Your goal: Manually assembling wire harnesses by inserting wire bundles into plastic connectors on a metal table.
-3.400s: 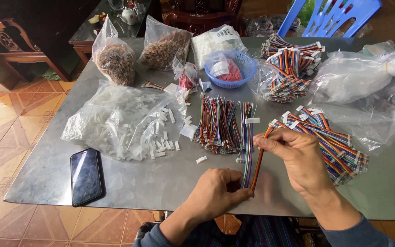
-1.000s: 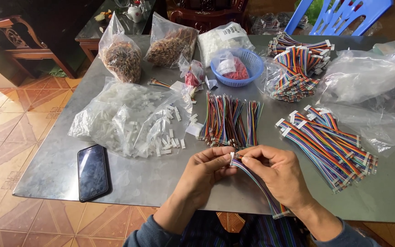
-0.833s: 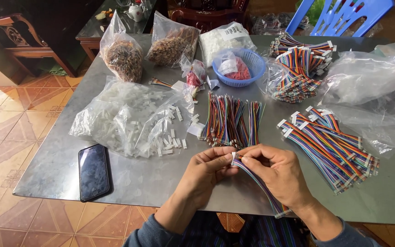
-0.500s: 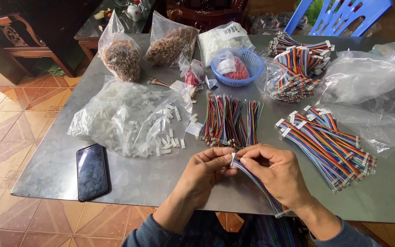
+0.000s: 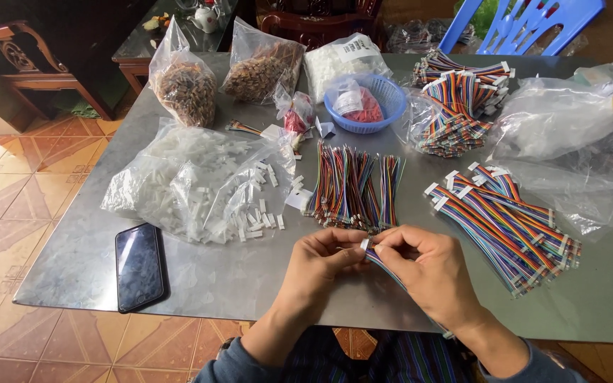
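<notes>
While both hands meet at six o'clock on the grey table (image 5: pixel 250 276), the left hand (image 5: pixel 324 259) and right hand (image 5: pixel 431 273) pinch a rainbow ribbon cable (image 5: pixel 384 262) together, its small white connector (image 5: pixel 365 244) gripped at their fingertips. Loose coloured wires (image 5: pixel 352 188) lie just beyond at twelve. White connector housings (image 5: pixel 200 188) spill from a clear bag at ten, finished cables (image 5: pixel 505 220) stack at two, and a black phone (image 5: pixel 138 266) rests at nine.
</notes>
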